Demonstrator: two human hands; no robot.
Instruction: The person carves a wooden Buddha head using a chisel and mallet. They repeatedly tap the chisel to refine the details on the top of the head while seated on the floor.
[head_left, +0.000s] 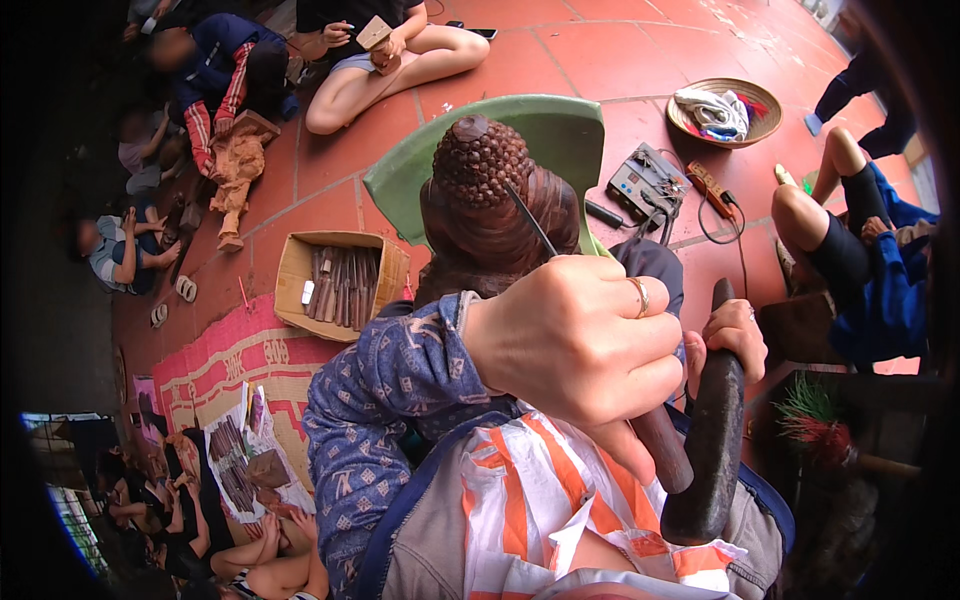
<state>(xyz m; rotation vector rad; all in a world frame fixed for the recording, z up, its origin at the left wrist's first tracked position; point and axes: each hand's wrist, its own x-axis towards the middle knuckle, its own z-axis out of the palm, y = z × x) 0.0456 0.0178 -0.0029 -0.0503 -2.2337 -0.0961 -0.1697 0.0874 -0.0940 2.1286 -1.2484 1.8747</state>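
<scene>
Tiled floor (640, 55); left hand (570, 345) curled tightly round chisel (666, 455).

Slim metal chisel with round brown handle (664, 455): middle hidden inside left hand (575, 345). Dark brown carved wooden figure (485, 215): base hidden behind blue patterned sleeve (400, 370) and hand. Right hand (738, 338): palm hidden by black club-shaped mallet (708, 450). Black-shirted seated person (365, 15): head cut off, top edge. Navy-jacketed person (222, 48): face blurred. Slim tools (230, 465) on white paper (296, 492): too small to tell apart.
</scene>
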